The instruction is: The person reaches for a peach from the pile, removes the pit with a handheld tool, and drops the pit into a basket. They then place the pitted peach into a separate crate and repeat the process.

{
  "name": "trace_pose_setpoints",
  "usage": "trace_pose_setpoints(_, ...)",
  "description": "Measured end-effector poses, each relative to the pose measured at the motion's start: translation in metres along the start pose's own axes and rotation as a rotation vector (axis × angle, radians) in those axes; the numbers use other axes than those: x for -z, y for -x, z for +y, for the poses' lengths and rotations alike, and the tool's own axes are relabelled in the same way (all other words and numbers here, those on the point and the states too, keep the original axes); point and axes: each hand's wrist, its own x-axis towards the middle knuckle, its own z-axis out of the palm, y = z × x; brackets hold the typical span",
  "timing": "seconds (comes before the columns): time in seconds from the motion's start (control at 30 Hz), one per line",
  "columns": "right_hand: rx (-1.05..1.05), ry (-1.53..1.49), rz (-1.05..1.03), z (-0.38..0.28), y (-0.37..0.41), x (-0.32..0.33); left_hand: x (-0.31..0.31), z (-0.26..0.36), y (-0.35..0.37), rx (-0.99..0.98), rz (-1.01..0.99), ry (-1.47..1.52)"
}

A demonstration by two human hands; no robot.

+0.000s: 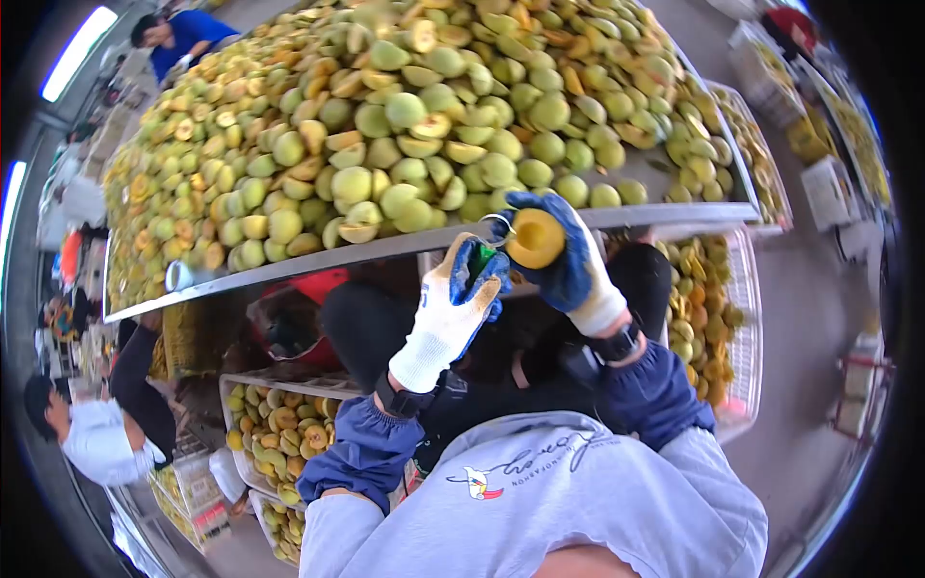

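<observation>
Gripping a green tool (484,256) in the curled left hand (459,293), cupping a cut fruit (536,239) in the right hand (575,275), close together at the near edge of a fruit-heaped tray (385,250) at twelve o'clock, with crates (750,337) at three and eight.

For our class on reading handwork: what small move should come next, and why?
Probably ease the tool in the left hand clear of the fruit in the right hand: its cut face shows a hollow with no stone visible, and the tool's curved end sits close by the rim.
</observation>
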Motion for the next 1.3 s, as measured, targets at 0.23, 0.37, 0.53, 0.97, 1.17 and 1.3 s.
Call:
trace_pose_setpoints(0.23,-0.011,-0.217,0.239,0.015,0.005,0.012,-0.033,-0.023,-0.001,-0.376,0.106,-0.968)
trace_pose_setpoints(0.37,0.113,-0.119,0.283,0.016,0.011,0.013,-0.045,-0.022,0.0,-0.416,0.088,-1.092)
trace_pose_setpoints(0.53,0.239,0.073,0.341,0.017,0.022,0.017,-0.058,-0.023,0.002,-0.416,-0.024,-1.154)
trace_pose_setpoints(0.97,-0.195,0.23,0.123,0.034,0.025,0.074,-0.037,-0.047,-0.004,0.495,-0.352,0.546)
trace_pose_setpoints(1.17,-0.32,0.816,0.301,-0.113,0.075,0.077,-0.027,-0.072,-0.014,0.628,-0.238,0.463)
trace_pose_setpoints(1.3,-0.114,0.888,0.62,-0.158,0.138,0.144,-0.003,-0.116,-0.021,0.687,-0.099,0.383)
